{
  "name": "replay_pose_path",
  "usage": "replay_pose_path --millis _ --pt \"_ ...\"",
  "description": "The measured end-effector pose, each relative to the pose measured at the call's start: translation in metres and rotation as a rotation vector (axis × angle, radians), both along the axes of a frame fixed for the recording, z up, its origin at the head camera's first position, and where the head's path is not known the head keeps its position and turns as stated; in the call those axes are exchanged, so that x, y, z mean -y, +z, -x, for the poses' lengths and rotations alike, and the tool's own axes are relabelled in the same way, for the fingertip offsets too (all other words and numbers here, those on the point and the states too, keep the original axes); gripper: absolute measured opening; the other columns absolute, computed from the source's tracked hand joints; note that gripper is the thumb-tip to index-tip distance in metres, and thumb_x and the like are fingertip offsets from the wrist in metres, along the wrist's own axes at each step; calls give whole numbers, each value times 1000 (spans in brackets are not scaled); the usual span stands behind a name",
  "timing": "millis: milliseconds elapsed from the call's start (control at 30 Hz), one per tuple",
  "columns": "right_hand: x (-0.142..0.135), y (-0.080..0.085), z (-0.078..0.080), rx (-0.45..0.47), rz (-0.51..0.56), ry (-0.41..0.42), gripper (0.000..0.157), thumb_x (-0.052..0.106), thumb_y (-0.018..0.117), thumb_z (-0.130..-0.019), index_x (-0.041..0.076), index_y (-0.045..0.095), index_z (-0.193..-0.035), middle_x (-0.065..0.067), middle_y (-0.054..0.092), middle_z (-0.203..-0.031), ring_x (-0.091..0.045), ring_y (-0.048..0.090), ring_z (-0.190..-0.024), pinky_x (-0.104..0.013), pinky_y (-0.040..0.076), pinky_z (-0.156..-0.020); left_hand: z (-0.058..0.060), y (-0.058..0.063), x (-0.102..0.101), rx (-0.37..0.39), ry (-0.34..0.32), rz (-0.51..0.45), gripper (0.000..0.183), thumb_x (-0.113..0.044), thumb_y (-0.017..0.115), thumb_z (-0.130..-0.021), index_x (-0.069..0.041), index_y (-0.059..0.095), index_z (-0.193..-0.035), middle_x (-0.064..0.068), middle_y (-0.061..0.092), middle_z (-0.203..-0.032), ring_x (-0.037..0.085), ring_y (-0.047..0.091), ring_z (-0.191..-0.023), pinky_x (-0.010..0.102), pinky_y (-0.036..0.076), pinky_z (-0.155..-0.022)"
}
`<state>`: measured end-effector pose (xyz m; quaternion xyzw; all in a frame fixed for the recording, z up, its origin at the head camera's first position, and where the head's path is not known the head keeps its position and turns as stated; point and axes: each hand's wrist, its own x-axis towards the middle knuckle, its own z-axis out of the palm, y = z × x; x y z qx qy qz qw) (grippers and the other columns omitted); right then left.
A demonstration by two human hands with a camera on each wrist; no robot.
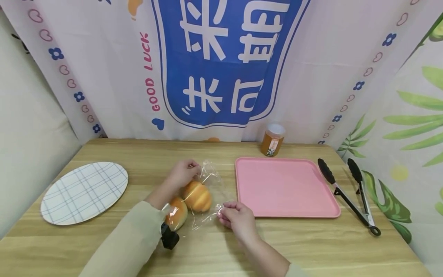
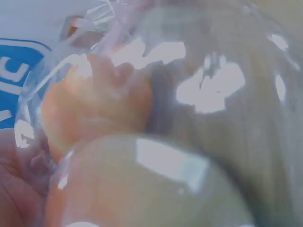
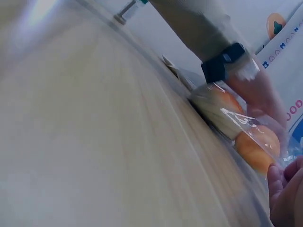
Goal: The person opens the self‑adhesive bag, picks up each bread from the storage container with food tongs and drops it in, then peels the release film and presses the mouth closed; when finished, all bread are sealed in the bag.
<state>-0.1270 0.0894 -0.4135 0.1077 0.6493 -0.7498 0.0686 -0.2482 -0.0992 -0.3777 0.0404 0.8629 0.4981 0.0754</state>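
Note:
A clear plastic bag [image 1: 214, 180] lies on the table with two pieces of bread inside. One is a ridged golden roll [image 1: 198, 197] near the bag's mouth. Behind it, closer to the left sleeve, sits a round bun [image 1: 177, 214], partly covered by the left arm. My left hand [image 1: 181, 174] pinches the far side of the bag's opening. At the near side, the right hand [image 1: 238, 220] pinches the other edge between thumb and fingers. In the left wrist view the bun [image 2: 142, 184] fills the foreground under shiny film.
An oval checked plate [image 1: 84, 192] lies at the left. Right of the hands is a pink tray [image 1: 285, 188], with black-tipped tongs [image 1: 353, 206] spread open beside it. Behind the tray stands a jar [image 1: 272, 140] with a pale lid, close to the hanging cloth [image 1: 311, 96].

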Motion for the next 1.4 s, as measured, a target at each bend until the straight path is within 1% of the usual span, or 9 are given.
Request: replay_pose_path --millis 133,267,433,533,667,833,933,1167,1400 --pt "-11 10 8 -98 -99 -19 26 2 63 -90 -12 58 -112 -8 71 -87 -8 66 -74 -22 61 -72 -6 13 9 6 35 -133 24 -18 52 -102 3 60 -111 18 70 -108 18 67 -92 30 58 -84" --pt "-25 25 16 -184 -148 -35 21 4 61 -93 -9 60 -109 -12 70 -95 -10 66 -79 -22 60 -75 -20 28 16 -66 101 -266 28 -17 54 -101 4 60 -118 15 73 -110 4 68 -84 26 58 -85" --pt "-39 52 22 -289 -163 -28 18 5 55 -98 -8 59 -109 -12 71 -100 -10 67 -86 -24 59 -80 -44 43 21 -125 146 -459 29 -14 56 -100 4 59 -123 -5 76 -99 -3 69 -85 19 58 -83" --pt "-48 66 23 -378 -180 -12 17 5 53 -99 -8 59 -108 -2 72 -95 -8 68 -87 -25 59 -81 -58 50 22 -160 144 -543 19 -15 57 -100 -4 65 -113 -16 75 -91 1 70 -88 19 57 -85" --pt "-55 82 22 -494 -193 -13 13 2 53 -99 -7 60 -105 12 71 -87 -5 67 -87 -22 58 -81 -78 59 19 -246 112 -630 11 -12 57 -99 -14 68 -99 -16 75 -90 5 71 -91 20 57 -89" --pt "-49 94 22 -620 -238 5 16 0 54 -98 -12 61 -105 9 71 -95 -2 66 -89 -19 58 -83 -91 67 9 -345 30 -600 14 -9 57 -99 -1 67 -104 -15 74 -94 5 71 -95 20 55 -93" --pt "-47 94 26 -625 -264 3 17 1 55 -98 -13 62 -106 8 70 -97 -2 66 -89 -20 57 -83 -92 66 6 -377 20 -609 18 -8 58 -98 7 65 -107 -15 74 -95 4 70 -97 21 55 -94" --pt "-55 87 37 -532 -256 -11 18 1 53 -99 -11 60 -110 19 70 -86 -1 67 -87 -19 57 -83 -92 47 16 -334 145 -778 26 -3 54 -99 -22 70 -92 -12 76 -91 4 72 -91 22 57 -90" --pt "-54 83 38 -573 -225 16 17 2 53 -99 -12 59 -106 17 71 -89 -1 68 -89 -19 57 -84 -95 34 24 -365 134 -830 18 -11 57 -99 -21 70 -94 -9 76 -92 7 73 -93 24 57 -90"
